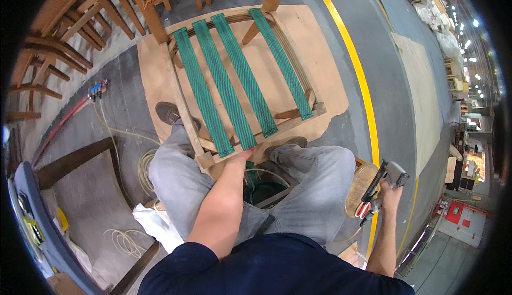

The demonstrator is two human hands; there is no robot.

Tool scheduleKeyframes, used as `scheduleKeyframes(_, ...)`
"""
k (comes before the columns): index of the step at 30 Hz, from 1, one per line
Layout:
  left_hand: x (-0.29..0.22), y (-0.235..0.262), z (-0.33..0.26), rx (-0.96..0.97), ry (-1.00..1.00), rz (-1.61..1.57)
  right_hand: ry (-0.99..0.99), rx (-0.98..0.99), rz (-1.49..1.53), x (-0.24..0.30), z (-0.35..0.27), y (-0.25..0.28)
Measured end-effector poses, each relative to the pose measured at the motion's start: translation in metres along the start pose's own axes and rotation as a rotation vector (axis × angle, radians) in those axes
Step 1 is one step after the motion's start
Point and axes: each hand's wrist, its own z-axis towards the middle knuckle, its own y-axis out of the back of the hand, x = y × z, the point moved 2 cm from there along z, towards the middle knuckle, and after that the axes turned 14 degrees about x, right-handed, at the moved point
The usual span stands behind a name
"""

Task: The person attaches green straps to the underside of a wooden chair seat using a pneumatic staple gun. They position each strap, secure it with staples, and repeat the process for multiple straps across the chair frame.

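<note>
A wooden chair frame [198, 129] lies before me with its seat opening facing up. Several green webbing straps [205, 95] run across it from the far rail to the near one, with a wider gap before the rightmost strap. At the near rail, my left hand [248, 153] is closed on the second strap from the left [226, 89]; its fingers are partly hidden. Out to the right, away from the frame, my right hand [391, 192] grips a staple gun [381, 183] with a black and grey body.
Brown cardboard [325, 76] lies under the frame. A dark green bucket [266, 191] stands between my legs, and a round-topped wooden stool [360, 188] by my right knee. Wooden chairs [69, 33] crowd the far left. Air hoses [146, 169] coil on the floor at left.
</note>
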Motion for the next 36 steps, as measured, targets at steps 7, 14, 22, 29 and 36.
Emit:
scheduleKeyframes(7,0.028,-0.036,-0.019,-0.183,-0.015,-0.414,0.013,0.542,0.091,0.135,-0.04,-0.149)
scheduleKeyframes(14,0.009,-0.008,-0.011,0.519,-0.121,-0.024,0.034,0.937,-0.005,0.152,-0.029,-0.288)
scheduleKeyframes(22,0.017,-0.097,-0.069,-0.026,0.021,0.055,-0.066,0.846,-0.244,0.126,-0.021,-0.289)
scheduleKeyframes(29,-0.008,-0.042,-0.036,0.111,-0.062,0.125,0.048,0.923,-0.29,0.153,-0.03,-0.313)
scheduleKeyframes(36,0.001,-0.031,-0.029,0.238,-0.016,0.072,0.033,0.912,-0.221,0.139,-0.041,-0.314)
